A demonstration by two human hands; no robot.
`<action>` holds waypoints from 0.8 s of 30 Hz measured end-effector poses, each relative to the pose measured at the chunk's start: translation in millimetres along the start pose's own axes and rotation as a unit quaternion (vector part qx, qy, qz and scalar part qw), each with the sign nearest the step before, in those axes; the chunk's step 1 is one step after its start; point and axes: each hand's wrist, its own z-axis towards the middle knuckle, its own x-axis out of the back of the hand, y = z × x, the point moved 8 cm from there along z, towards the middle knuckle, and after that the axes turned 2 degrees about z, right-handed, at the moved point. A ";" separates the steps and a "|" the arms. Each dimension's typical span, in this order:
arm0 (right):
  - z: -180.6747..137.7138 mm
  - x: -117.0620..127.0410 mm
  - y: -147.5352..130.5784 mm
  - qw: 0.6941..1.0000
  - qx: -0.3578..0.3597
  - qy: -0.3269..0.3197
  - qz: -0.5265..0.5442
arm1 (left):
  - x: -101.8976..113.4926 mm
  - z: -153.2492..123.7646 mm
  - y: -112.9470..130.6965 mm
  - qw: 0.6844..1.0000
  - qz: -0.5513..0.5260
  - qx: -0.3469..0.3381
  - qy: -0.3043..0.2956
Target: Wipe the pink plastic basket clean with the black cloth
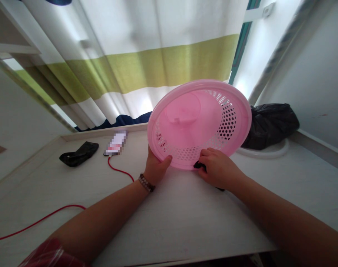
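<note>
Red sleeve (52, 256) lies nearest; beyond it the left hand (156, 167) clasps the rim of a pink basket (191, 115), thumb over the edge, other fingers mostly hidden behind. Right of that thumb, the right hand (219, 168) has its fingers curled tight on black material (200, 165) at the rim. Tilted over the counter (169, 222), the basket looks light, springy and slick; its rolled rim beside the fingers should grip better than the perforated wall.
</note>
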 end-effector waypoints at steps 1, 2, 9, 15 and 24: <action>-0.4 1.5 2.8 1.000 -0.010 0.004 -0.007 | 0.0 -0.2 -0.4 1.000 -0.001 0.001 0.000; -0.8 2.5 4.6 1.000 -0.017 0.008 -0.012 | 0.1 -0.3 -0.5 1.000 -0.002 0.003 0.000; 0.7 -4.8 -9.9 0.999 0.045 0.000 0.030 | -0.4 0.2 3.4 1.000 -0.013 0.006 -0.002; 1.5 -4.5 -10.5 0.998 0.053 -0.005 0.039 | -0.3 -0.1 -0.3 1.000 -0.018 0.010 0.000; 1.0 -1.3 -0.7 1.000 0.022 0.003 0.020 | -0.3 0.3 0.9 1.000 -0.017 0.011 -0.002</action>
